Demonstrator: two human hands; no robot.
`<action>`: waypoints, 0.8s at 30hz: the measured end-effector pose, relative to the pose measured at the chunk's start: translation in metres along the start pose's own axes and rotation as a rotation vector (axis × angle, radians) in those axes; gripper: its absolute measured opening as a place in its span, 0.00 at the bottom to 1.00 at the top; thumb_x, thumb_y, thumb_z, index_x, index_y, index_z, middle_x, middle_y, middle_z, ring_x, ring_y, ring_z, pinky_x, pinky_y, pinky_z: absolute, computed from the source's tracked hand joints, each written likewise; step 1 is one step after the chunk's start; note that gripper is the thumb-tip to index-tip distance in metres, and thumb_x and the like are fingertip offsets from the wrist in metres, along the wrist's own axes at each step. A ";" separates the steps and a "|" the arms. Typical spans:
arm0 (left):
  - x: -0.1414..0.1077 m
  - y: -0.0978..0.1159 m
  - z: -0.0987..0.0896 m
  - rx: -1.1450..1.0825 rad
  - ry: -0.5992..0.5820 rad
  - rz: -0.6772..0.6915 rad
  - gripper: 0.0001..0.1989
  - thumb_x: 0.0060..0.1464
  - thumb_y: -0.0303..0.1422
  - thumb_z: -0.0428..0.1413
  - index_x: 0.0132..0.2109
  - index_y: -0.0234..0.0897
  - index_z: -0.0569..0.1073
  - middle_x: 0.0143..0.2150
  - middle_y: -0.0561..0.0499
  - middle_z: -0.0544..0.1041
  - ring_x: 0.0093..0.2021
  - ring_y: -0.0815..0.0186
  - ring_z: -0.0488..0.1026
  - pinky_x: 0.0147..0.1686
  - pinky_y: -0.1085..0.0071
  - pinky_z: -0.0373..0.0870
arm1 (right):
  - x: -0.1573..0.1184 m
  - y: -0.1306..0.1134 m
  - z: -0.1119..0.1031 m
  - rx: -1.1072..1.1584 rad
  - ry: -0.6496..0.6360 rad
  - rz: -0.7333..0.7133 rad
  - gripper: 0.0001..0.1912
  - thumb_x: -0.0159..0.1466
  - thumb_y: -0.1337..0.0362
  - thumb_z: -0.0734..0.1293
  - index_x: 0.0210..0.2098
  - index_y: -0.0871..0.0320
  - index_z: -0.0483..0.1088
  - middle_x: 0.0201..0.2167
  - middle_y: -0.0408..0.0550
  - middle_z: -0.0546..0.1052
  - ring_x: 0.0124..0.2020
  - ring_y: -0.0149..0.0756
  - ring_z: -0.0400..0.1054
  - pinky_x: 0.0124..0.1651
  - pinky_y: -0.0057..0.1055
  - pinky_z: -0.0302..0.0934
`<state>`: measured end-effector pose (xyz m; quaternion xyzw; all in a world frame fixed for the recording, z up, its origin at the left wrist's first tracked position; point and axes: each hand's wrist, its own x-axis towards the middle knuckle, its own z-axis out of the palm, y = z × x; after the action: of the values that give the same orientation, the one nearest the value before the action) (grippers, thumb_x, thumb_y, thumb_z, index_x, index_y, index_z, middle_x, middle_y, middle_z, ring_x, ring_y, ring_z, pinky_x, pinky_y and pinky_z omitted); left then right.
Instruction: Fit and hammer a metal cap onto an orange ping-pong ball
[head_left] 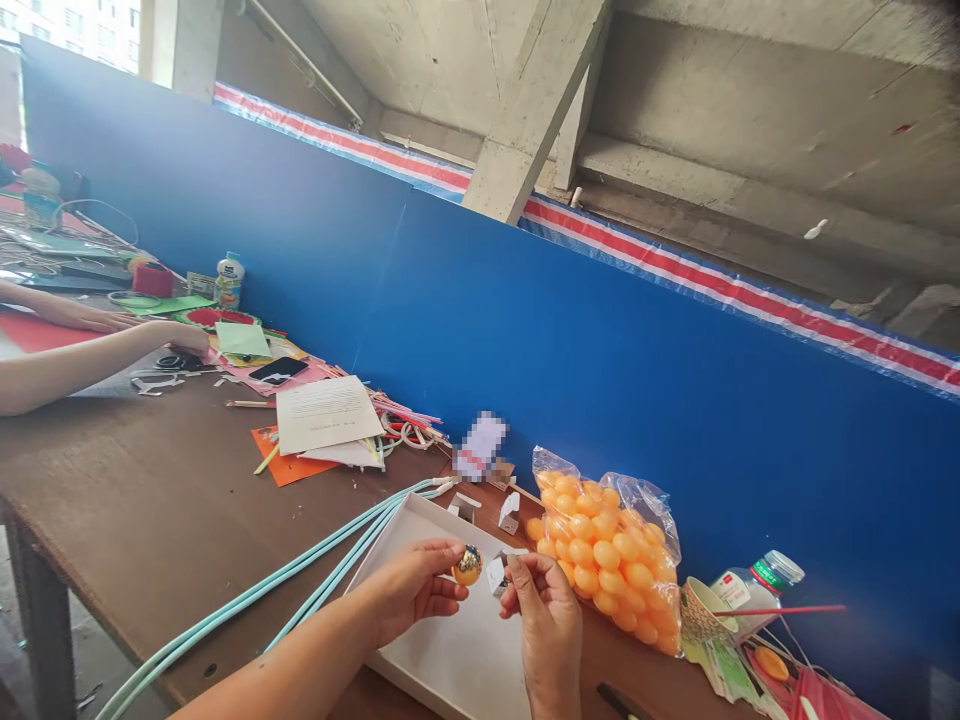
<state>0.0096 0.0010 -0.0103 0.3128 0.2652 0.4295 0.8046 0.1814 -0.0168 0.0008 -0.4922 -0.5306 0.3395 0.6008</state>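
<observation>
My left hand (421, 590) pinches a small ball (468, 567), orange below and shiny gold and dark on top, between thumb and fingertips. Close beside it, my right hand (546, 615) grips a small white folded paper piece (498, 575) with a dark side; its exact kind I cannot make out. Both hands are over a shallow white box tray (401, 655), and the two held things do not touch. Behind the tray lie another small white folded piece (509, 511) and a clear plastic bag (600, 550) full of plain orange balls.
Pale blue tubes (300, 590) run along the tray's left. Printed paper (328, 412), coloured sheets and a phone (278, 371) lie further left, near another person's arms (90, 360). A bottle (757, 590) and a patterned cup (703, 608) stand right. A blue partition (465, 320) backs the table.
</observation>
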 end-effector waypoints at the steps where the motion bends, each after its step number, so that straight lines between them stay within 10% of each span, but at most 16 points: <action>1: 0.000 0.000 0.000 0.000 -0.003 0.001 0.16 0.46 0.39 0.60 0.40 0.33 0.71 0.38 0.47 0.74 0.28 0.72 0.72 0.26 0.77 0.68 | 0.000 0.001 0.000 -0.005 -0.014 0.004 0.14 0.56 0.53 0.67 0.29 0.58 0.65 0.15 0.39 0.69 0.17 0.29 0.62 0.24 0.26 0.60; 24: -0.004 0.007 0.004 -0.102 0.021 0.031 0.12 0.51 0.35 0.58 0.41 0.33 0.69 0.37 0.47 0.74 0.31 0.71 0.73 0.31 0.76 0.70 | -0.008 -0.006 0.002 0.149 -0.215 0.052 0.08 0.59 0.60 0.67 0.36 0.57 0.70 0.25 0.41 0.70 0.23 0.26 0.61 0.26 0.26 0.59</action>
<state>0.0072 -0.0005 -0.0016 0.2710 0.2467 0.4580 0.8099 0.1767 -0.0254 0.0044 -0.4207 -0.5522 0.4442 0.5664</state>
